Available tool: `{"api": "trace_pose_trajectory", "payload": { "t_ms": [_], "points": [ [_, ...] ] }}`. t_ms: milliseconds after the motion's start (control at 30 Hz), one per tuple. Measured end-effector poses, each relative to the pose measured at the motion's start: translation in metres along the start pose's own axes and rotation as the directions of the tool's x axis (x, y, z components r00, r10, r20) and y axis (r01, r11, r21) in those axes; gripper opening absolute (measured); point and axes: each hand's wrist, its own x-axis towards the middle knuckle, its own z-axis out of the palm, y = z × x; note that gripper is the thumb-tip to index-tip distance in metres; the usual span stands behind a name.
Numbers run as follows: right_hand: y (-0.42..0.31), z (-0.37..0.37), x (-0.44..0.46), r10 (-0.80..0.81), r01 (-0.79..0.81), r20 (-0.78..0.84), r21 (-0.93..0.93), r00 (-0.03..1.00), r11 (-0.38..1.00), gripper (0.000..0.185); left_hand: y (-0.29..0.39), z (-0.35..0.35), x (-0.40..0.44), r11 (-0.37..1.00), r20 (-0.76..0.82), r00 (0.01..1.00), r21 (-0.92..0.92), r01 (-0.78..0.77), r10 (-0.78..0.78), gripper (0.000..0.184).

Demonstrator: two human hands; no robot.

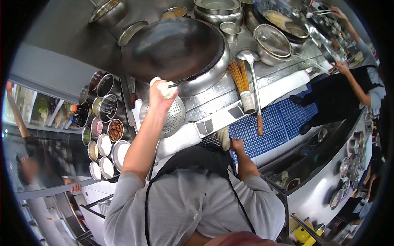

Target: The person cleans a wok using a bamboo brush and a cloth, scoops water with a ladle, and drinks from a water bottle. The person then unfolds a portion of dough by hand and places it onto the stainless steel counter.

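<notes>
My left hand (161, 98) is closed around a bunched white cloth (166, 89) at the near rim of a big dark wok (172, 49). A thin dark piece runs from the cloth along the rim. The wok sits tilted over a round steel burner ring (219, 67). Below that hand lies a perforated strainer (174, 117). My right hand (235, 144) is low at my front, its fingers curled and partly hidden, beside a cream-coloured cloth or glove (223, 138). Whether it touches that is unclear.
To the right lie a bamboo wok brush (243, 84) and a long-handled ladle (253, 78). Several ingredient pots, one with brown pieces (115, 130), stand left. A wire strainer (271, 40) rests on a bowl. Another person (344, 88) works at a second wok (281, 20).
</notes>
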Motion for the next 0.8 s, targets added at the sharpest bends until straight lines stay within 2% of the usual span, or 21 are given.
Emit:
{"api": "trace_pose_trajectory", "payload": {
  "t_ms": [33, 67, 100, 133, 167, 200, 267, 500, 567, 600, 633, 667, 700, 733, 767, 800],
  "points": [
    [0.017, -0.014, -0.002, 0.014, -0.015, -0.026, -0.043, 1.0, 0.999, 0.025, -0.008, 0.008, 0.004, 0.999, -0.009, 1.0, -0.018, 0.029, -0.029, 0.009],
    [0.09, -0.012, 0.051, 0.005, -0.013, -0.057, -0.137, 0.998, 0.991, 0.023, -0.014, 0.016, 0.01, 0.998, -0.013, 0.998, -0.033, 0.056, -0.056, 0.009],
    [0.058, -0.036, 0.003, 0.056, -0.057, -0.015, -0.104, 0.998, 0.993, 0.022, -0.021, 0.023, 0.018, 0.995, 0.004, 0.997, -0.071, 0.073, -0.073, 0.008],
    [0.085, -0.046, 0.012, 0.002, -0.01, -0.036, -0.241, 0.999, 0.971, 0.02, -0.029, 0.029, 0.025, 0.99, 0.022, 0.996, -0.107, 0.092, -0.09, 0.007],
    [0.074, -0.056, -0.015, 0.084, -0.086, -0.047, -0.045, 0.995, 0.995, 0.017, -0.035, 0.038, 0.03, 0.988, 0.005, 0.995, -0.118, 0.099, -0.099, 0.007],
    [0.054, -0.07, -0.05, 0.016, -0.02, -0.037, -0.121, 0.999, 0.992, 0.014, -0.04, 0.043, 0.035, 0.987, 0.02, 0.995, -0.125, 0.101, -0.099, 0.008],
    [0.047, -0.085, -0.079, 0.164, -0.165, 0.03, 0.058, 0.986, 0.985, 0.017, -0.047, 0.05, 0.045, 0.979, 0.011, 0.994, -0.175, 0.106, -0.106, 0.013],
    [0.063, -0.09, -0.142, 0.309, -0.3, -0.07, 0.119, 0.948, 0.946, 0.025, -0.066, 0.06, 0.064, 0.972, -0.022, 0.996, -0.22, 0.079, -0.085, 0.011],
    [0.066, -0.087, -0.161, 0.295, -0.292, -0.086, 0.044, 0.952, 0.955, 0.024, -0.072, 0.055, 0.072, 0.968, 0.009, 0.996, -0.234, 0.089, -0.089, 0.011],
    [0.07, -0.088, -0.17, 0.296, -0.296, -0.104, 0.02, 0.949, 0.955, 0.023, -0.075, 0.053, 0.077, 0.967, 0.055, 0.996, -0.245, 0.077, -0.066, 0.011],
    [0.083, -0.089, -0.173, 0.23, -0.236, -0.111, -0.044, 0.967, 0.971, 0.022, -0.079, 0.046, 0.086, 0.963, 0.133, 0.99, -0.256, 0.086, -0.053, 0.01],
    [0.114, -0.093, -0.161, 0.132, -0.148, -0.079, -0.243, 0.988, 0.959, 0.023, -0.077, 0.049, 0.083, 0.967, 0.127, 0.99, -0.241, 0.086, -0.056, 0.008],
    [0.103, -0.095, -0.179, 0.114, -0.137, -0.097, -0.294, 0.989, 0.946, 0.026, -0.079, 0.045, 0.092, 0.969, 0.141, 0.989, -0.231, 0.087, -0.055, 0.008],
    [0.106, -0.095, -0.188, 0.067, -0.103, -0.144, -0.259, 0.987, 0.96, 0.03, -0.079, 0.045, 0.093, 0.964, 0.126, 0.99, -0.249, 0.089, -0.059, 0.01],
    [0.107, -0.096, -0.194, 0.034, -0.075, -0.145, -0.288, 0.989, 0.955, 0.032, -0.079, 0.043, 0.096, 0.969, 0.181, 0.982, -0.228, 0.09, -0.049, 0.01],
    [0.104, -0.097, -0.201, 0.061, -0.11, -0.173, -0.286, 0.983, 0.952, 0.033, -0.079, 0.043, 0.095, 0.973, 0.185, 0.982, -0.217, 0.08, -0.04, 0.01]
  ]
}}
